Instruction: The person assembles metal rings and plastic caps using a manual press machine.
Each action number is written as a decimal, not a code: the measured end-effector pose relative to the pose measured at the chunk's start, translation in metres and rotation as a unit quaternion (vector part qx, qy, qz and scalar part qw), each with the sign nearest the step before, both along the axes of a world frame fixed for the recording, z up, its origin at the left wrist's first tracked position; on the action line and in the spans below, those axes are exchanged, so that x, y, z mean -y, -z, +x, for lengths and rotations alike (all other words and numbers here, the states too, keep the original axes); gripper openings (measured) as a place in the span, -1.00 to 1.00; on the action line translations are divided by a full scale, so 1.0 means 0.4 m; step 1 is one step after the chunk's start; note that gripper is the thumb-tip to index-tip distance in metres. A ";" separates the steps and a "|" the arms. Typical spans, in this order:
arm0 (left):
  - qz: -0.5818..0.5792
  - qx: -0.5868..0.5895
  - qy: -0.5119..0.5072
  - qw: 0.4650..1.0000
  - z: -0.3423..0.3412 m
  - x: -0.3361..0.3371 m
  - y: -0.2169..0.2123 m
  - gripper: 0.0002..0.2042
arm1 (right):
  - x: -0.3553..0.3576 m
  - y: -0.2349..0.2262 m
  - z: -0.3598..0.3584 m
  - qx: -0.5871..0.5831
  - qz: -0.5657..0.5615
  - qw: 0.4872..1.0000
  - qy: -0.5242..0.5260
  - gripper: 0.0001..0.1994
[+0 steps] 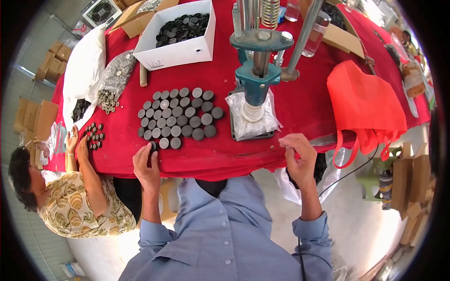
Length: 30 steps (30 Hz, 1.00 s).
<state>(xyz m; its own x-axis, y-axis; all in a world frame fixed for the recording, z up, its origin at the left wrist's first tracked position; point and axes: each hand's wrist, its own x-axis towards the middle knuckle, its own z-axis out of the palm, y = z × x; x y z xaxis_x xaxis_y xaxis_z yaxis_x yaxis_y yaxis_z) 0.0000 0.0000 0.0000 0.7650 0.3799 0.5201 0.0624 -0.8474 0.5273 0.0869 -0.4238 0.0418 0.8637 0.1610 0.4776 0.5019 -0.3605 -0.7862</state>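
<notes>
I see my left hand (146, 165) curled around a dark round cap (153, 146) at the near table edge, beside the rows of grey-black round discs (178, 117) on the red tablecloth (300, 103). My right hand (300, 157) is pinched closed; whether it has hold of anything I cannot tell. I judge the cap should travel level to the blue-green hand press (257, 79). A white cardboard box (176, 49) of discs stands behind, small label on its front; brown cartons (337, 37) sit beyond.

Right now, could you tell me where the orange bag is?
In the head view, the orange bag drapes over the red table's right edge, right of the teal press.
</notes>
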 end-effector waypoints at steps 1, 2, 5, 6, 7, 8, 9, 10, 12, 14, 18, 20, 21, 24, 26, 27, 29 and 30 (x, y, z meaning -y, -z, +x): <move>0.035 0.001 0.017 0.999 0.001 0.009 -0.020 -0.67 | 0.001 -0.006 0.001 -0.004 0.008 1.000 0.005 -0.66; 0.069 0.002 0.034 0.997 0.000 0.015 -0.028 -0.67 | 0.003 -0.008 0.002 -0.008 0.016 1.000 0.011 -0.65; 0.031 0.027 0.045 0.998 0.019 0.017 -0.005 -0.68 | 0.014 -0.001 0.032 -0.008 0.017 1.000 0.011 -0.66; 0.030 0.025 0.046 0.998 0.018 0.017 -0.005 -0.68 | 0.015 -0.001 0.036 -0.010 0.016 1.000 0.013 -0.66; -0.020 0.023 0.013 0.999 0.013 0.020 -0.007 -0.68 | 0.017 -0.004 0.040 -0.011 0.020 1.000 0.015 -0.66; -0.071 0.021 -0.019 0.997 0.014 0.024 -0.012 -0.67 | 0.020 -0.009 0.044 -0.011 0.023 1.000 0.018 -0.66; -0.073 0.022 -0.017 0.997 0.030 0.045 -0.030 -0.67 | 0.022 -0.012 0.056 -0.010 0.021 1.000 0.020 -0.66; -0.086 0.024 0.014 0.996 0.045 0.095 -0.065 -0.63 | 0.029 -0.016 0.061 -0.017 0.029 0.999 0.027 -0.67; -0.105 0.016 0.084 0.991 0.087 0.210 -0.123 -0.54 | 0.043 -0.027 0.070 -0.026 0.034 0.999 0.030 -0.67; -0.123 0.002 0.161 0.979 0.174 0.316 -0.135 -0.44 | 0.058 -0.048 0.086 -0.019 0.061 0.997 0.043 -0.71; -0.165 -0.002 0.229 0.959 0.304 0.438 -0.118 -0.32 | 0.051 -0.131 0.129 0.005 0.084 0.996 0.036 -0.77; -0.160 0.008 0.255 0.953 0.334 0.476 -0.105 -0.28 | 0.044 -0.187 0.152 0.016 0.092 0.995 0.042 -0.79; -0.160 0.009 0.255 0.954 0.344 0.486 -0.102 -0.28 | 0.035 -0.213 0.166 0.023 0.103 0.993 0.045 -0.81; -0.159 0.004 0.259 0.953 0.363 0.511 -0.096 -0.26 | 0.003 -0.313 0.215 0.081 0.165 0.982 0.043 -0.78; -0.158 0.014 0.261 0.952 0.369 0.513 -0.094 -0.24 | -0.023 -0.376 0.266 0.120 0.172 0.977 0.025 -0.74; -0.158 0.021 0.264 0.951 0.369 0.512 -0.093 -0.22 | -0.046 -0.409 0.289 0.129 0.204 0.970 0.006 -0.70; -0.171 0.009 0.257 0.951 0.366 0.512 -0.096 -0.20 | -0.096 -0.476 0.303 0.136 0.237 0.962 -0.015 -0.66; -0.185 -0.003 0.253 0.950 0.365 0.510 -0.098 -0.19 | -0.128 -0.514 0.301 0.061 0.256 0.965 -0.011 -0.53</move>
